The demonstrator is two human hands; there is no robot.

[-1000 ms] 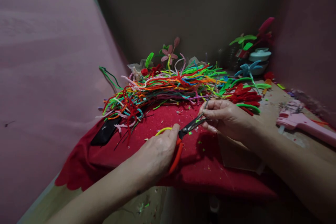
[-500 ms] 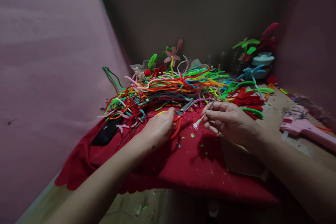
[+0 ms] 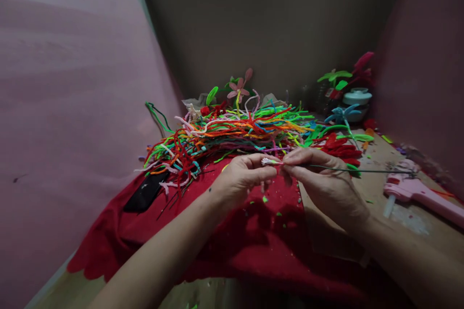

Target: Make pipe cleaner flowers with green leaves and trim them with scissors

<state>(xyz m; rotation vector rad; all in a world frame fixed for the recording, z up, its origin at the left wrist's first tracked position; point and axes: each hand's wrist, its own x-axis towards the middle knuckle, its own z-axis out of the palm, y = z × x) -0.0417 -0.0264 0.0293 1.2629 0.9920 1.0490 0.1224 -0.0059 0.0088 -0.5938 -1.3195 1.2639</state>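
Both hands meet above the red cloth (image 3: 253,236). My right hand (image 3: 321,181) pinches a thin dark green stem (image 3: 369,171) close to its tip; the stem runs out to the right, roughly level. At its left end is a small white tuft (image 3: 267,161) with a pink and yellow-green base. My left hand (image 3: 241,181) has thumb and fingers closed around this tufted end, the white strands showing between them. Behind the hands lies a large heap of coloured pipe cleaners (image 3: 232,128).
A black phone (image 3: 145,193) lies at the left. On the right are a pink glue gun (image 3: 416,188), red fuzzy petals (image 3: 339,147), a blue flower (image 3: 342,115) and a lidded jar (image 3: 357,97). A pink flower (image 3: 238,90) stands behind the heap. Walls rise on both sides.
My left hand has left the orange-red scissor handles and come up to the tuft. The stem in my right hand has swung level, its tuft now pointing left.
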